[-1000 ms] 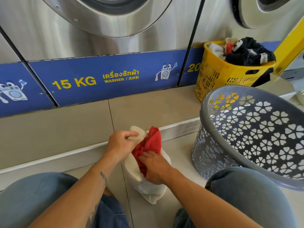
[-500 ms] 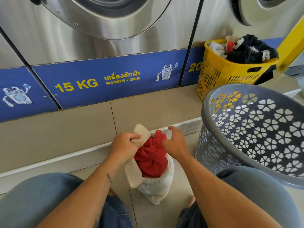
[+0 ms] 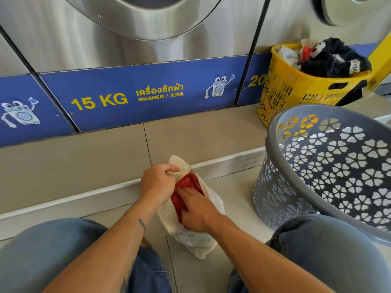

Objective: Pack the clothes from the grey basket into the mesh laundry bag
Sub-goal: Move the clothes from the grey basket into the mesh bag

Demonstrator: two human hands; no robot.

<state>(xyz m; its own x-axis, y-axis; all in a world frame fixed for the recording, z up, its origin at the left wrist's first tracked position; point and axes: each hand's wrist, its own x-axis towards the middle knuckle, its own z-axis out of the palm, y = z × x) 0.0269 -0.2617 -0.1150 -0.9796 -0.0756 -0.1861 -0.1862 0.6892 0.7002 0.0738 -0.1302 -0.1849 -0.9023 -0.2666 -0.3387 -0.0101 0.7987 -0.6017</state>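
A white mesh laundry bag stands on the floor between my knees. A red garment fills its mouth. My left hand grips the bag's upper edge and holds it up. My right hand lies on the red garment with its fingers straight, pressing it down into the bag. The grey basket with flower-shaped holes leans tilted on the floor to the right, against my right knee. No clothes show inside it.
A yellow basket heaped with dark and white clothes stands on the tiled step at the back right. Steel washing machines with a blue 15 KG panel run along the back. My knees in jeans frame the bottom.
My right hand left the bag's right rim and came down onto the red garment, pushing it deeper. My left hand kept its hold on the bag's edge.
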